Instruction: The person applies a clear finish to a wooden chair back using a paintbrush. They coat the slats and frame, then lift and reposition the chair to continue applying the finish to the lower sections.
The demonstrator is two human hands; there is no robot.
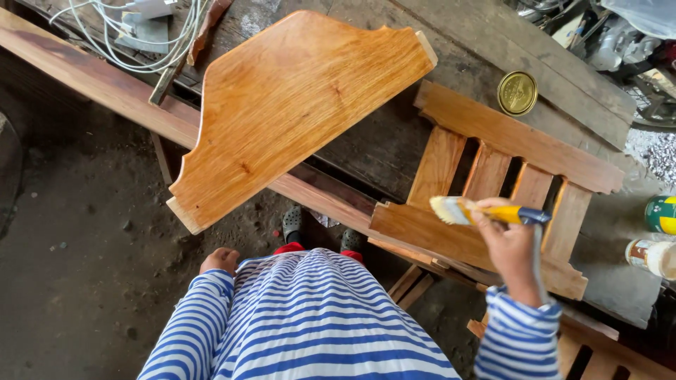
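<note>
The right hand (510,246) is closing around the yellow handle of a paintbrush (486,211), fingers wrapped fully about it; the pale bristles are pointing left and lying against, or just above, the lower rail of a slatted wooden frame (493,204); whether the bristles are actually touching the wood is hard to tell. The frame is lying flat on the table (380,141), its slats running between two rails, its near edge overhanging the table's front; the wood is showing a warm orange sheen.

The left hand (220,260) is hanging low beside the person's body, well apart from the brush, fingers curled loosely inward; it is holding nothing that can be seen, though only its back is showing.

To the left of the frame a shaped wooden panel (289,105) with a curved, stepped outline is resting on the table, its lower corner sticking out past the front edge; it is glowing with the same glossy finish. Beyond the frame a round gold tin lid (517,93) is lying flat on the table; at the right edge two cans (658,236) are standing close together. White cables (134,35) are coiling at the far left corner. The person is wearing a blue-and-white striped shirt (310,324).
</note>
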